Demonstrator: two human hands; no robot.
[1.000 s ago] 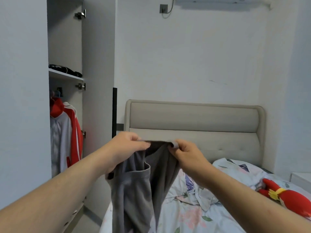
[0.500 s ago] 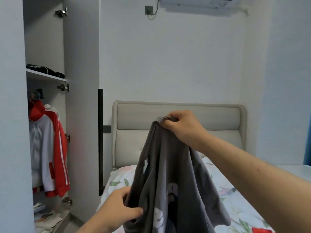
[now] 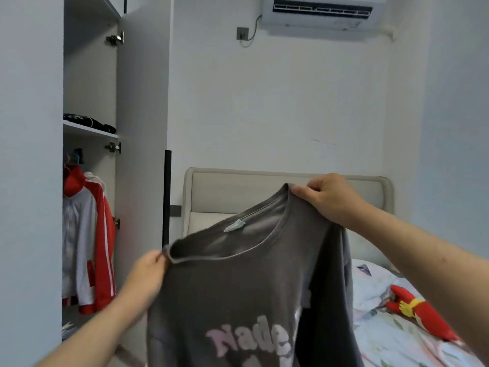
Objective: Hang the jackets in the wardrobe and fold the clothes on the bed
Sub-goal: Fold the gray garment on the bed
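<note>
grey shirt (image 3: 238, 282) with pale pink lettering, red and white jacket (image 3: 84, 239) in the wardrobe, floral bedsheet (image 3: 397, 337), red and yellow plush toy (image 3: 423, 313)

Grey T-shirt (image 3: 238, 287), pink lettering possibly "Nade", upright in mid-air before the bed (image 3: 397, 343), collar aslant.

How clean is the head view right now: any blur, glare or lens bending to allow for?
Head view: light is soft and even, no glare. The grey sweatshirt has a slightly smeared lower print; the left hand and right hand at its neckline look fairly sharp. The wardrobe uprights lean from the wide lens; the red plush toy is soft.
</note>
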